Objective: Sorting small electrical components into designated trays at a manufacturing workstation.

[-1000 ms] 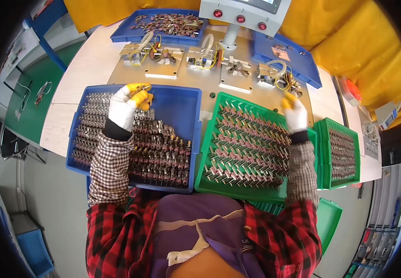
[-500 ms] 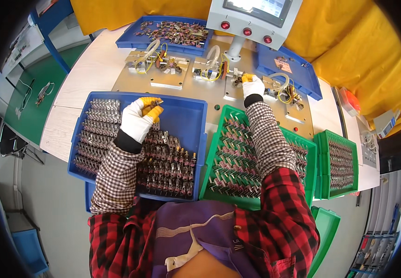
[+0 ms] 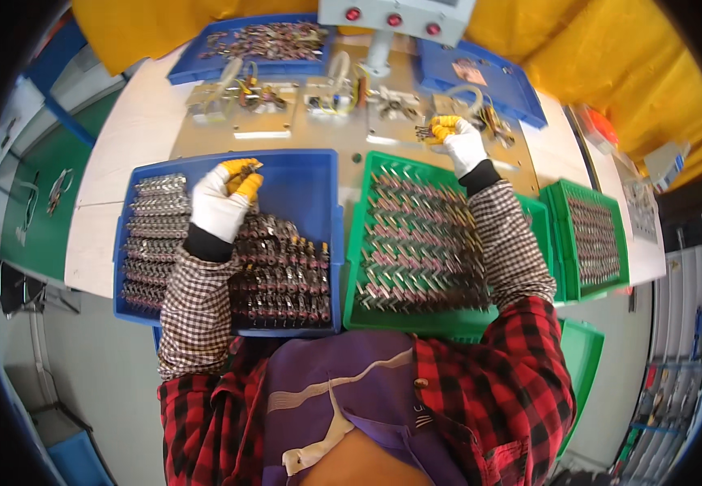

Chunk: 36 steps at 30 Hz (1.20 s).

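Observation:
Both hands wear white gloves with yellow fingertips. My left hand (image 3: 225, 198) is closed on a small metal part (image 3: 251, 168), held over the blue tray (image 3: 294, 182) at the left. Rows of small metal parts with pinkish round pieces (image 3: 286, 279) fill much of that tray. My right hand (image 3: 459, 142) pinches a small metal part (image 3: 424, 133) just beyond the far edge of the green tray (image 3: 356, 243), in front of the fixtures. Slanted rows of metal-and-pink parts (image 3: 420, 235) lie in the green tray. Fingers hide most of both held parts.
Clamping fixtures (image 3: 263, 99) with hoses and yellow wires stand on a metal plate (image 3: 197, 139). Behind are a blue tray of loose parts (image 3: 266, 42), a control box with red buttons (image 3: 394, 19) and another blue tray (image 3: 513, 89). A second green tray (image 3: 557, 235) stands at right.
My right hand has come away from the fixture toward me, and a small part now shows in its fingers. My left hand still holds its part over the blue tray. The view has shifted.

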### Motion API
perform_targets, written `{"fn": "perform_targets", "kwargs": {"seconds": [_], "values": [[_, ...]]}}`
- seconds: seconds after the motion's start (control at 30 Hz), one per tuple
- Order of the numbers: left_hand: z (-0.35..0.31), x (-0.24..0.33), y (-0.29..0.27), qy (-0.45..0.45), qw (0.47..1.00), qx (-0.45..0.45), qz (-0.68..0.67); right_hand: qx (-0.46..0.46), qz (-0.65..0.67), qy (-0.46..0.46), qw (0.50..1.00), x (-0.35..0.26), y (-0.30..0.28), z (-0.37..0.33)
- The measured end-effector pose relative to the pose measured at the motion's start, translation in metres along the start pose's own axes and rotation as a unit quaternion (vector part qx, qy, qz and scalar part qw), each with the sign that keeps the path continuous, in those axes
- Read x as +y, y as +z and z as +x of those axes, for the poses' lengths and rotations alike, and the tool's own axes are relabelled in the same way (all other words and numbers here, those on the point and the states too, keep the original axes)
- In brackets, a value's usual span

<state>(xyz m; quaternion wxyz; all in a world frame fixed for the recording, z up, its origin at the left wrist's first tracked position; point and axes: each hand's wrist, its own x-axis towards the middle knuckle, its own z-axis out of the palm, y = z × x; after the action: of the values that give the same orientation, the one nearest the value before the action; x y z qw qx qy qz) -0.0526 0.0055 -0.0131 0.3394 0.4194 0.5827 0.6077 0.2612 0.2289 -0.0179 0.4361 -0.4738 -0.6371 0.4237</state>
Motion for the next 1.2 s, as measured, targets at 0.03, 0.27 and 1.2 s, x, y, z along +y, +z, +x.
{"fn": "perform_targets", "kwargs": {"seconds": [0.03, 0.27, 1.2], "values": [[0.001, 0.001, 0.002, -0.01, 1.0, -0.021, -0.002, -0.015, -0.015, 0.004, 1.0, -0.001, -0.016, -0.009], [0.006, -0.005, -0.008, 0.025, 0.999, -0.017, 0.045, 0.025, -0.117, 0.072, 0.99, -0.01, -0.091, -0.137], [-0.017, 0.019, 0.02, -0.02, 0.991, -0.129, 0.037, 0.074, -0.491, 0.16, 0.853, -0.014, -0.122, -0.255]]}}
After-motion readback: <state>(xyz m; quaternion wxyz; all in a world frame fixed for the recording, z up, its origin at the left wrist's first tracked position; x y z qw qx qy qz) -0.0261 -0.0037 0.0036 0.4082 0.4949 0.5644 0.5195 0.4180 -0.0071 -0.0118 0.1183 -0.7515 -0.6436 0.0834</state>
